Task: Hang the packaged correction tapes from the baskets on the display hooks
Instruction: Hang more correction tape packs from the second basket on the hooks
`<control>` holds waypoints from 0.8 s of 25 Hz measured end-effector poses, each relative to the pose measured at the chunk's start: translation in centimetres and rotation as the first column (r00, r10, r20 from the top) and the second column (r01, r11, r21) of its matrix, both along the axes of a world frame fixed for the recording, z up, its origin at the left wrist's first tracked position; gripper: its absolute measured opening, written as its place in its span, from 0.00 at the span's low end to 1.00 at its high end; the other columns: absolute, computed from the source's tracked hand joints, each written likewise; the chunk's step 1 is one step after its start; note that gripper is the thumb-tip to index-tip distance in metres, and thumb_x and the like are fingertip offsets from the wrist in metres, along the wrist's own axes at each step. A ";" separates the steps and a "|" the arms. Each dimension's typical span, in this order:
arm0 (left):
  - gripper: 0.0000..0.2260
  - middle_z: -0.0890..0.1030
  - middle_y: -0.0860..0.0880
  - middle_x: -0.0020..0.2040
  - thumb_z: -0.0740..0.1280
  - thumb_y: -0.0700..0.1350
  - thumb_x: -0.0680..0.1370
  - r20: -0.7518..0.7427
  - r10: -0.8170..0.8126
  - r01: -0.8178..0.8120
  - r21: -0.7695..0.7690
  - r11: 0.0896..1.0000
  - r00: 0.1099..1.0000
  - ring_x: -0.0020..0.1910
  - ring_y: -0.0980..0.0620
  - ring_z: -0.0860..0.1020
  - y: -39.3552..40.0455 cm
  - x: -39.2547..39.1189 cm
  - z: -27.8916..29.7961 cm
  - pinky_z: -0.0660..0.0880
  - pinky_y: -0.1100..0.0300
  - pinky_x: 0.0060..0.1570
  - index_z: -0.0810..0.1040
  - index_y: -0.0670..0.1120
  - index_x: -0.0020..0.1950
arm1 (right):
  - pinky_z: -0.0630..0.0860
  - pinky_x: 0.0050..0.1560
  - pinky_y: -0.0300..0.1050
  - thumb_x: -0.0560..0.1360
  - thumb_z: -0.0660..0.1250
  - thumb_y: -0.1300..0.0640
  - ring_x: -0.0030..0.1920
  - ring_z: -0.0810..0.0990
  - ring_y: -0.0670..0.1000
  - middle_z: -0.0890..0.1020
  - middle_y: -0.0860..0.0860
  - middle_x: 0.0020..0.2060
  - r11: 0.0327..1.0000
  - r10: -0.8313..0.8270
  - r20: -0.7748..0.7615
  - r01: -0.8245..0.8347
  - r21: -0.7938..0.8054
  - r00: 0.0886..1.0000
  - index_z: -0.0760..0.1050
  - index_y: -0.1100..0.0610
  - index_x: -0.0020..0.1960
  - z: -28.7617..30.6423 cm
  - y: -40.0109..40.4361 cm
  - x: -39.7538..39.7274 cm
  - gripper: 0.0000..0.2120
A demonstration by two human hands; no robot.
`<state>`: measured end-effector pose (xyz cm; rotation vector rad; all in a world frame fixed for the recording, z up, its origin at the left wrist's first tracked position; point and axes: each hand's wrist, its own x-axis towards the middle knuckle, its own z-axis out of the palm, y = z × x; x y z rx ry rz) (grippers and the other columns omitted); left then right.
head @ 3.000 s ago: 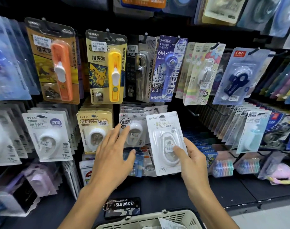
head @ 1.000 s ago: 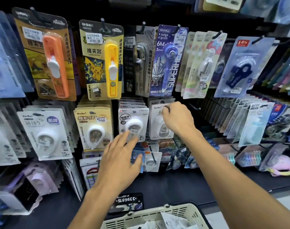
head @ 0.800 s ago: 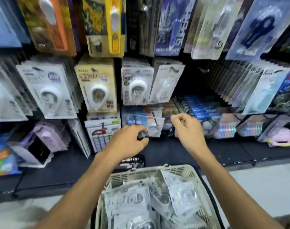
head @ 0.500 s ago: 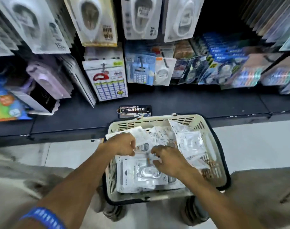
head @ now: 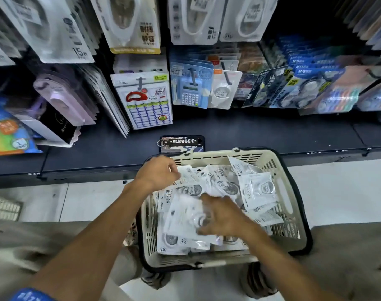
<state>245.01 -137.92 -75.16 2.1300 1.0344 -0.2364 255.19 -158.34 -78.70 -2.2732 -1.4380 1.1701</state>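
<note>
There, my left hand (head: 158,173) pinched one white packaged correction tape (head: 186,174) while my right hand (head: 222,216) gripped another (head: 185,216) in the cream plastic basket (head: 291,205), risking dragging out slippery neighbours.

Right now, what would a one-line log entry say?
stage: picking from basket | left hand: grips a packet's corner | right hand: on blurred packet, grip unclear | hung: none in hand
</note>
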 end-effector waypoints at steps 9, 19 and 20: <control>0.18 0.89 0.50 0.49 0.80 0.38 0.69 0.317 0.652 -0.317 -0.677 0.664 0.689 0.44 0.50 0.88 1.4 -0.5 2.0 0.83 0.58 0.34 0.83 0.51 0.55 | 0.78 0.46 0.35 0.79 0.64 0.65 0.57 0.79 0.49 0.83 0.49 0.60 0.634 -0.486 -0.446 0.654 0.411 0.751 0.79 0.46 0.60 0.8 5.8 1.0 0.17; 0.10 0.88 0.58 0.47 0.76 0.41 0.76 0.456 0.809 -0.520 -0.620 0.588 0.371 0.47 0.56 0.86 5.8 -2.0 3.6 0.80 0.60 0.42 0.82 0.54 0.53 | 0.73 0.32 0.41 0.81 0.65 0.61 0.37 0.77 0.52 0.82 0.56 0.43 0.283 -0.612 -0.678 0.913 0.293 0.407 0.81 0.61 0.50 0.2 5.2 3.2 0.07; 0.11 0.88 0.56 0.47 0.75 0.40 0.76 0.437 0.799 -0.540 -0.589 0.602 0.414 0.48 0.55 0.86 5.6 -2.0 3.5 0.80 0.60 0.41 0.82 0.53 0.54 | 0.67 0.27 0.40 0.81 0.65 0.61 0.33 0.73 0.54 0.79 0.59 0.41 0.265 -0.563 -0.780 0.954 0.142 0.272 0.79 0.63 0.50 0.5 4.7 3.6 0.07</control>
